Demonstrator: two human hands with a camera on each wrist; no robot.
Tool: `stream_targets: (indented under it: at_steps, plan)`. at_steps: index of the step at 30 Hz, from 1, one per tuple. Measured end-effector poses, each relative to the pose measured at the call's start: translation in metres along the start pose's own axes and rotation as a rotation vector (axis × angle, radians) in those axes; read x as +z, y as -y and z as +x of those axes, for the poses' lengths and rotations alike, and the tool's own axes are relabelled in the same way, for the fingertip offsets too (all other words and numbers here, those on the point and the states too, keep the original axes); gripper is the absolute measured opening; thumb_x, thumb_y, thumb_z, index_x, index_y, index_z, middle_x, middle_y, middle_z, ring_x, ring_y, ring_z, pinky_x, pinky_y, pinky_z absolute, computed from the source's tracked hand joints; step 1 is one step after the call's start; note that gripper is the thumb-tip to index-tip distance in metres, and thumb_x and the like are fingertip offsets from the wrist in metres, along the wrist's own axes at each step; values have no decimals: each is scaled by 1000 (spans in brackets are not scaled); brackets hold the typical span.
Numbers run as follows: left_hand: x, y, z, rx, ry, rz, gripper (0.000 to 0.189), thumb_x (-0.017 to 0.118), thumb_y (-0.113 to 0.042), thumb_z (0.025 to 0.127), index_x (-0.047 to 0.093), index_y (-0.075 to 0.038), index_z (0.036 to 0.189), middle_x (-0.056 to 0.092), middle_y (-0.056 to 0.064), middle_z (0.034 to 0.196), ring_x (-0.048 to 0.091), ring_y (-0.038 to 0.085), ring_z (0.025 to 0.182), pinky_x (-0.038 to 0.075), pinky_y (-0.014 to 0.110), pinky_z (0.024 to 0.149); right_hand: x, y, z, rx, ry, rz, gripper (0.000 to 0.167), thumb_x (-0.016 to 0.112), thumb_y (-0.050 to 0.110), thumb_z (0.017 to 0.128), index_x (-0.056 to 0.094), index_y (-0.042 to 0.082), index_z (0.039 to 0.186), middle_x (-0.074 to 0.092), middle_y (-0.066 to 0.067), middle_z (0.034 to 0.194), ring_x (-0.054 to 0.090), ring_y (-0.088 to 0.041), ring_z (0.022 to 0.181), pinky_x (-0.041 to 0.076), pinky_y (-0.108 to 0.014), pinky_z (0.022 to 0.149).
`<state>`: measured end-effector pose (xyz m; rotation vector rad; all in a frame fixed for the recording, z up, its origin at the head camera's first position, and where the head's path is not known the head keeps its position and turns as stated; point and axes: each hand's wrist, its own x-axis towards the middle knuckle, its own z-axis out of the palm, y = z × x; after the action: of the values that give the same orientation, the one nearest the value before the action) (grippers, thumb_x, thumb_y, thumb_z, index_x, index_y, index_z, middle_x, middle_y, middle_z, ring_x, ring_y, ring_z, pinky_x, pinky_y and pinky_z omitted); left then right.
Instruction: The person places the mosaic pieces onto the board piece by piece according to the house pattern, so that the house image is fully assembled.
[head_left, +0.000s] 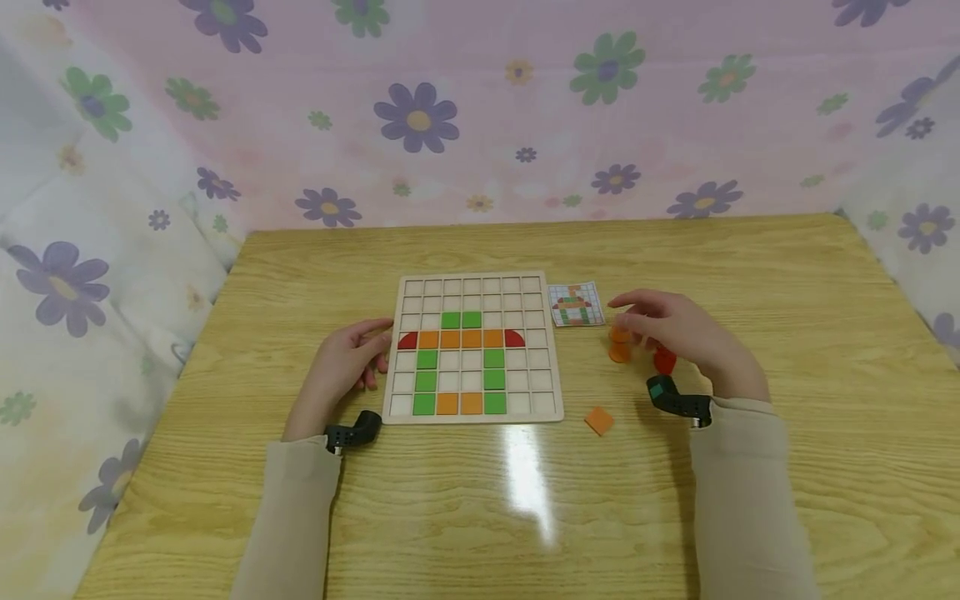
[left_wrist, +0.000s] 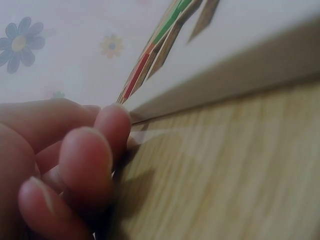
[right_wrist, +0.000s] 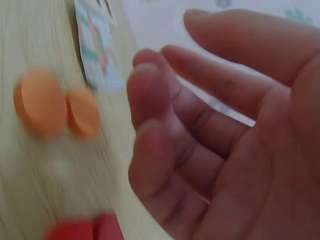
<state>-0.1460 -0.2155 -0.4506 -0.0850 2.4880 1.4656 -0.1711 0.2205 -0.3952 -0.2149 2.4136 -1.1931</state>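
A wooden grid board (head_left: pixel 472 419) lies flat on the table, with green and orange square tiles and two red rounded-corner tiles set in its cells. Beside its left edge rests my left hand (head_left: pixel 341 367), fingers loosely bent; in the left wrist view, fingertips (left_wrist: pixel 112 120) come right up to the board's side. My right hand (head_left: pixel 678 333) hovers over the loose pieces at the right, its fingers relaxed and nothing between them. Below it are orange rounded pieces (right_wrist: pixel 45 102) in two low stacks and red pieces (head_left: pixel 664 361), partly hidden in the head view.
A small printed pattern card (head_left: pixel 576 304) lies against the board's upper right side. One orange square tile (head_left: pixel 599 420) sits alone near the board's lower right corner. Flower-patterned cloth (head_left: pixel 480 108) hangs behind the wooden table (head_left: pixel 450 517) and at its sides.
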Motion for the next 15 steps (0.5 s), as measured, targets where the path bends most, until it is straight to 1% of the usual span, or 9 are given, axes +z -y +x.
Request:
stream_targets:
  at_steps: [5,7,10,15]
  plan:
    - [0,-1,-1,0,3,-1,38,50,-36,91,50,-23,127,59,12,68,54,23,45,43,32,38,-11,-13,-9,33,-16,-42,50,49,41,90,45,8,127,57,-15,104,55,-28,83,44,-36,72]
    - [0,-1,-1,1,1,-2,38,51,-36,90,50,-24,126,59,12,68,54,23,45,43,32,38,-14,-16,-11,45,-23,-57,49,49,40,90,45,7,126,57,-15,104,56,-27,81,45,-37,74]
    - [0,-1,-1,-1,-1,-3,38,50,-37,90,50,-24,127,59,12,69,53,23,46,43,31,38,-18,-21,-12,70,-40,-83,51,49,41,90,44,6,126,57,-16,105,57,-27,84,44,-40,77]
    - [1,0,1,-3,-7,-4,39,50,-37,90,50,-23,127,59,12,69,54,23,46,43,31,38,-23,-28,-15,109,-49,-200,54,52,44,87,47,4,123,53,-20,112,50,-31,98,38,-47,83]
